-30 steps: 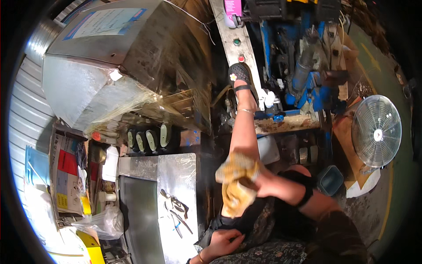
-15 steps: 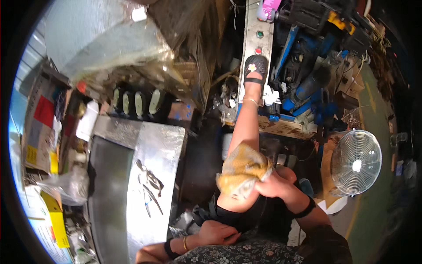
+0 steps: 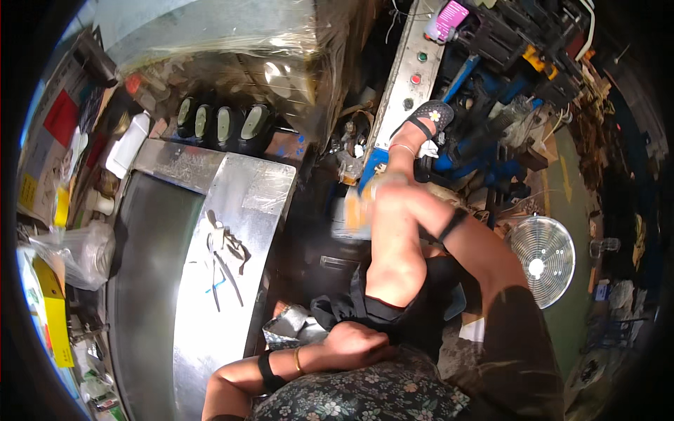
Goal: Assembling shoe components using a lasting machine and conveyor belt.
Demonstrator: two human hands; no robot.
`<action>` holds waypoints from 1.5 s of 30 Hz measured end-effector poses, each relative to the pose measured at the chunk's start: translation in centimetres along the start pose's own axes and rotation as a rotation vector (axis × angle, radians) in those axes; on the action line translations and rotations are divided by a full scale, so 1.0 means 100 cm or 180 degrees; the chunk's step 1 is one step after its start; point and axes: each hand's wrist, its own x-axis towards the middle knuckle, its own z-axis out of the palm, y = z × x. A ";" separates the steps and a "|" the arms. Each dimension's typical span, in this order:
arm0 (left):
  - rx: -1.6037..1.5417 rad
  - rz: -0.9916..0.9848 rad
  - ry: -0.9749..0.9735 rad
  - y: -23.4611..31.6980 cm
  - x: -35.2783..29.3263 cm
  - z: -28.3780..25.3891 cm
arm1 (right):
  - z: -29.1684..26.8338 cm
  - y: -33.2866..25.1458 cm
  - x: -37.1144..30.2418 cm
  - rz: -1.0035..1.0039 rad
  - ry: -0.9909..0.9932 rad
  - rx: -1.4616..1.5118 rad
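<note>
My right hand [image 3: 394, 191] is closed on a yellow-brown cloth [image 3: 357, 212], against the shin of my raised bare leg [image 3: 394, 263]. Hand and cloth are smeared by motion. A dark clog [image 3: 437, 116] with a small flower is on that leg's foot, propped by a metal control panel [image 3: 394, 112]. Curled up, my left hand [image 3: 352, 344] lies in my lap against the dark shorts; whatever its fingers hold, if anything, is hidden. To the left, pliers-like tools [image 3: 223, 252] lie on a shiny metal plate [image 3: 270, 189].
Several dark shoe-shaped pieces with pale green soles [image 3: 223, 123] stand beyond a dark conveyor belt [image 3: 151, 281]. A round fan [image 3: 540, 259] is on the right. Blue and black machinery [image 3: 484, 133] crowds beside the foot. Plastic bags and boxes line the far left.
My right hand and the cloth moved from near the knee farther down the shin toward the ankle. The foot turned to the right. My left hand stayed in the lap.
</note>
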 end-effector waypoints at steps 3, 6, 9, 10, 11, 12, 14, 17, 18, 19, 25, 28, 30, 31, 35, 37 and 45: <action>0.0126 -0.0163 0.0135 0.002 -0.010 -0.008 | 0.040 -0.076 -0.071 -0.0724 -0.0136 -0.0368; -0.0463 -0.0203 -0.0150 0.005 -0.017 -0.014 | 0.048 -0.108 -0.106 -0.1318 0.0769 0.0248; -0.0474 -0.0308 -0.0520 0.007 -0.022 -0.016 | 0.026 -0.086 -0.085 -0.1231 0.0781 -0.0398; -0.0638 -0.0362 -0.0646 0.008 -0.024 -0.016 | 0.023 -0.074 -0.071 -0.0886 0.1069 -0.0602; -0.0638 -0.0434 -0.0857 0.008 -0.025 -0.015 | 0.011 -0.051 -0.047 0.0064 0.0763 -0.0516; -0.0633 -0.0412 -0.0910 0.008 -0.027 -0.015 | 0.004 -0.031 -0.025 0.1014 0.0420 -0.0539; -0.0805 -0.0273 -0.0855 0.009 -0.032 -0.015 | -0.017 0.017 0.005 0.2017 0.0599 -0.0137; -0.0458 -0.0408 -0.0851 0.013 -0.043 -0.019 | -0.018 0.055 0.038 0.2360 0.1678 0.0306; -0.0322 -0.0353 -0.0574 0.015 -0.047 -0.021 | -0.015 0.056 0.040 0.2341 0.1669 0.0525; -0.0308 -0.0350 -0.0557 0.017 -0.051 -0.023 | -0.009 0.048 0.037 0.2264 0.1507 0.0756; -0.0515 -0.0958 -0.0523 0.021 -0.058 -0.037 | 0.060 -0.071 -0.062 0.0271 0.2244 0.2453; -0.0680 -0.1075 -0.0627 0.015 -0.051 -0.039 | 0.096 -0.063 -0.055 0.0144 0.2911 0.3330; -0.0958 -0.1033 -0.0498 0.010 -0.045 -0.042 | 0.100 -0.003 -0.012 0.0518 0.3423 0.1288; -0.0913 -0.1144 -0.0627 0.007 -0.043 -0.043 | 0.096 0.037 0.013 0.1155 0.3337 0.1638; -0.0945 -0.1212 -0.0762 0.002 -0.035 -0.045 | 0.061 0.138 0.070 0.2357 0.3138 0.3554; -0.0983 -0.1353 -0.0843 0.001 -0.032 -0.044 | 0.054 0.116 0.056 0.1885 0.3197 0.5519; -0.0578 -0.1303 -0.1103 -0.001 -0.009 -0.032 | 0.087 -0.024 0.008 0.0392 0.3987 0.2396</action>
